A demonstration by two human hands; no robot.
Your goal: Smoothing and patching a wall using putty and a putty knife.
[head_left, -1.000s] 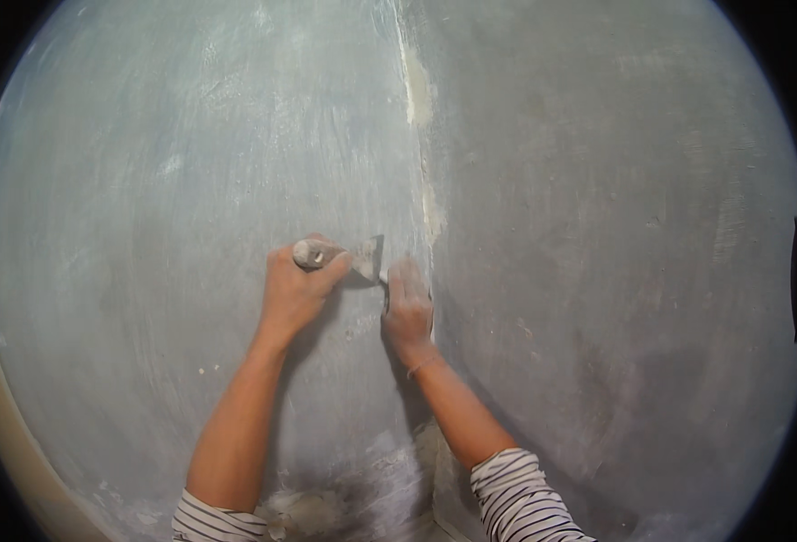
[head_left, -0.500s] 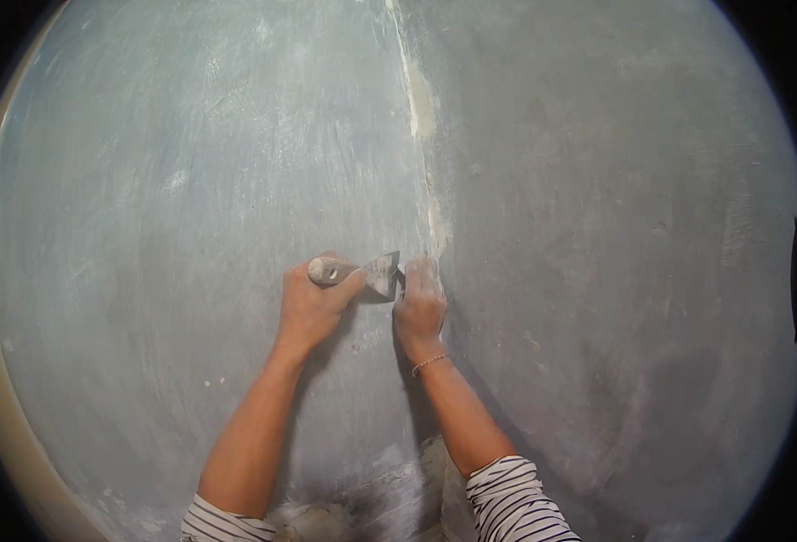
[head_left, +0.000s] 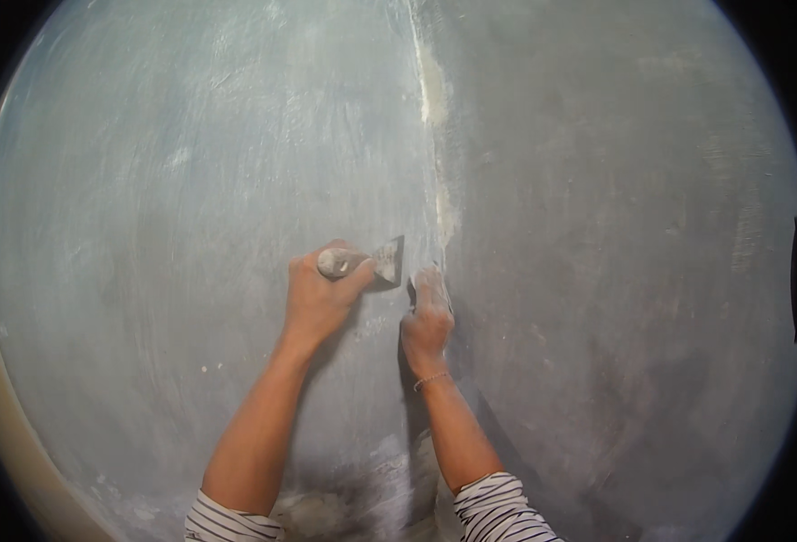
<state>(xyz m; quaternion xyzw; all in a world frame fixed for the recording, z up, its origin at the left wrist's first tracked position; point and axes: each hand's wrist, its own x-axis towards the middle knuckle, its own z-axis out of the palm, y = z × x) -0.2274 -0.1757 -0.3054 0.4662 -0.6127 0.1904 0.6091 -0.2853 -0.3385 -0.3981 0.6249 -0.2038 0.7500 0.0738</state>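
Observation:
My left hand is closed around the rounded, putty-smeared handle of a putty knife. Its flared metal blade points right, close to the wall's corner seam. Right of the blade and a little lower, my right hand is at the seam, with pale dust on its closed fingers. A small dark edge shows beside those fingers, but what they hold is mostly hidden. A gap separates this hand from the blade. Pale filler runs up the seam above both hands.
A grey wall spreads to the left of the seam, and a darker wall to the right. Whitish, rough patches show low between my forearms. A beige strip curves along the far left edge.
The putty knife's blade and my right hand have drawn apart; they were almost touching before. My left hand has shifted slightly up and right with the knife, while my right hand sits slightly lower.

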